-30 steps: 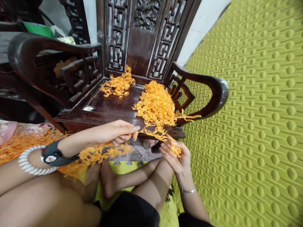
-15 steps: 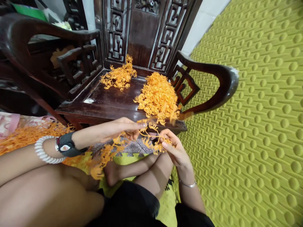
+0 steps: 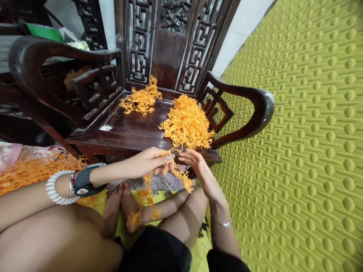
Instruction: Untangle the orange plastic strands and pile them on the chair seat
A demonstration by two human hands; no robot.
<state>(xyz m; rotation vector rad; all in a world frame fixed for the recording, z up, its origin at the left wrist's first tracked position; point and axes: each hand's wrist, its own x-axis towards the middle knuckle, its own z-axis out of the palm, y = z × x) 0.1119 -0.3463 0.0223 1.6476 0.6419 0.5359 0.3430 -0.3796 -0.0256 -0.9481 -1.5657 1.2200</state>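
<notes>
Left hand (image 3: pixel 153 160) is pinching the orange sprig (image 3: pixel 147 192) between thumb and fingertips, other fingers tucked under. Right hand (image 3: pixel 197 164) is meeting it at 3 o'clock, fingers half curled and nipping the same sprig's other end. The sprig is dangling at 6 o'clock over the person's crossed feet, clear of the floor. It is looking very light, thin, springy and branchy, so likely snagging and tangling easily, with side twigs prone to snapping. The thicker main stem is probably the best hold, not the tips. At 12 o'clock the big orange pile (image 3: pixel 187 122) is lying on the chair seat (image 3: pixel 127 130), the smaller pile (image 3: pixel 141 100) at 11 o'clock. The loose orange heap (image 3: pixel 31 170) is spreading at 9 o'clock and the green mat (image 3: pixel 297 151) is filling 3 o'clock.
</notes>
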